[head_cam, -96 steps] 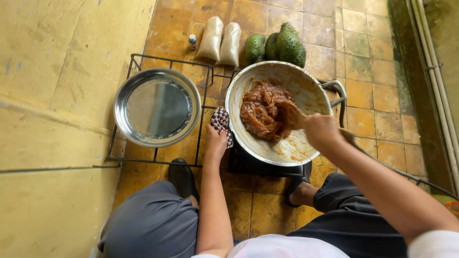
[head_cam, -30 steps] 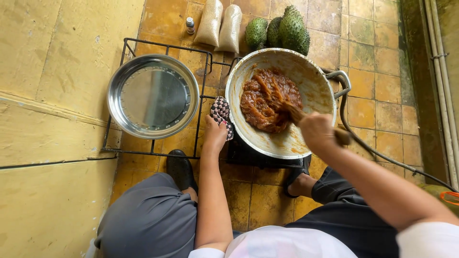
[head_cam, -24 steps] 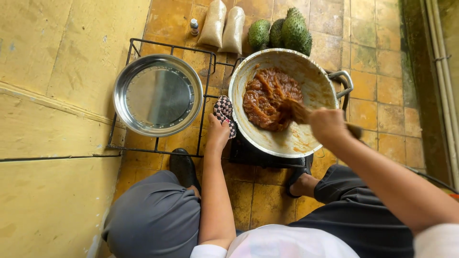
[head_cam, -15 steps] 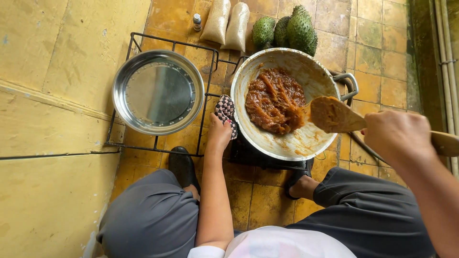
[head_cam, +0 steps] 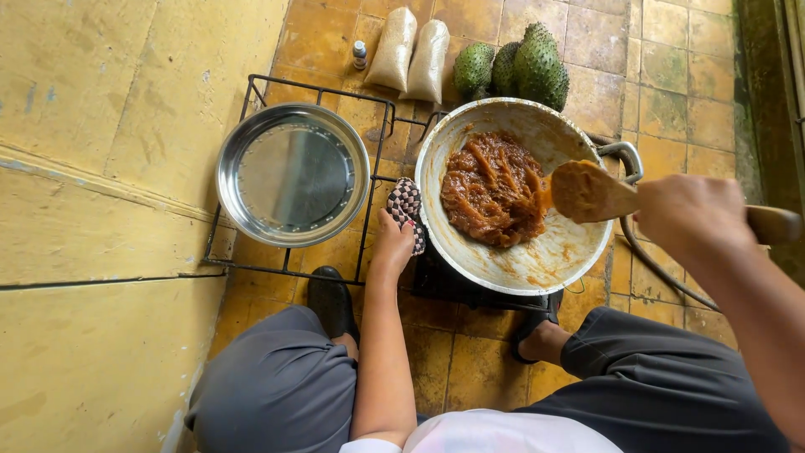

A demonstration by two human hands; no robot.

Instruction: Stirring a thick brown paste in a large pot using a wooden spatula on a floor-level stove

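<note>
Head view: a wide metal pan (head_cam: pixel 537 268) is seen on a low burner on the tiled floor (head_cam: pixel 662 92). A thick brown paste (head_cam: pixel 490 191) is gathered in the upper left of the pan's bowl, ridged with stirring marks, while the lower right of the bowl is left bare but smeared with a thin orange film. The paste looks dense and well reduced, so the cooking is judged to be far along, though the mass is not yet turned out.

The right hand (head_cam: pixel 692 220) is closed around the handle of a wooden spatula (head_cam: pixel 591 193), whose paste-coated blade is held above the pan's right side, just clear of the paste. The left hand (head_cam: pixel 394 243) is pressed on a checkered cloth (head_cam: pixel 408 210) at the pan's left rim, the fingers wrapped over it so that the pan is steadied.

To the left, an empty round steel tray (head_cam: pixel 292 174) is set on a black wire rack (head_cam: pixel 251 92); nothing has been put in it, so any transfer is judged still to be done. Beyond the pan, two filled plastic bags (head_cam: pixel 411 54), a small bottle (head_cam: pixel 360 54) and spiny green fruits (head_cam: pixel 520 69) are lying on the floor, untouched.
</note>
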